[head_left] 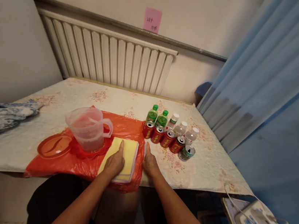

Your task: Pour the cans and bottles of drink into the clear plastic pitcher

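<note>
My left hand (pixel 115 163) rests on a stack of yellow paper sheets (pixel 131 152), its index finger stretched out over the top. Beside the stack's right side is my right hand (pixel 150 162), index finger pointing forward and other fingers curled; a thin pale edge shows by it, too small to name. Under the stack lies a red plastic sheet (pixel 119 121). A clear measuring jug (pixel 87 129) stands in a red dish (pixel 81 152), left of the paper. Right of my right hand are several opened cans (pixel 167 139).
Behind the cans stand green-capped bottles (pixel 162 118) and white-capped bottles (pixel 192 134). An orange lid (pixel 54 145) lies left of the jug on the flowered tablecloth (pixel 62 97). Crumpled cloth (pixel 4 116) is far left. A blue curtain (pixel 267 85) hangs right; a power strip (pixel 254 217) is lower right.
</note>
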`<state>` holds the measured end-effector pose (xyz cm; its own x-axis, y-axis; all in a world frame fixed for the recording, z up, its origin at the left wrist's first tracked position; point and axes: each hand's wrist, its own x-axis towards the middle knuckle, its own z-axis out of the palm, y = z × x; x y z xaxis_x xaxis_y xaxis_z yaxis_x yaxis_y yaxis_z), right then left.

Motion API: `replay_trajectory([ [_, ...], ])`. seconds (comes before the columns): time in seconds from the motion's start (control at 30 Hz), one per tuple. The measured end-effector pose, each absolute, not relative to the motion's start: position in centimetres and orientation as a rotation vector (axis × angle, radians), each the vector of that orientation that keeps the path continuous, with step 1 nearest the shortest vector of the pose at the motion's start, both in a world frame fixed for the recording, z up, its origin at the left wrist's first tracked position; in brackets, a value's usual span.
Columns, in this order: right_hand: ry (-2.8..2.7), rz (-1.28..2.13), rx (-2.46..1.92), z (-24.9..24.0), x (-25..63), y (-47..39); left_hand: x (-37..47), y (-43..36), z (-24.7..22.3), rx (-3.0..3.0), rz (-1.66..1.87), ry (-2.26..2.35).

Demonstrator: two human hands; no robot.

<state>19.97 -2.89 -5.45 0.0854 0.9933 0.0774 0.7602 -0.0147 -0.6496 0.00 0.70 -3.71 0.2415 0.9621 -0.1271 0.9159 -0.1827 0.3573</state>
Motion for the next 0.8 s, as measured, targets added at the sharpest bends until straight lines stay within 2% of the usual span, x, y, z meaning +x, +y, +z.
replay_trajectory([
  [0.8,-1.671,0.615,-1.737,-5.00,19.96,-3.02,0.03,0.53,-3.98,2.184,0.206,1.738],
])
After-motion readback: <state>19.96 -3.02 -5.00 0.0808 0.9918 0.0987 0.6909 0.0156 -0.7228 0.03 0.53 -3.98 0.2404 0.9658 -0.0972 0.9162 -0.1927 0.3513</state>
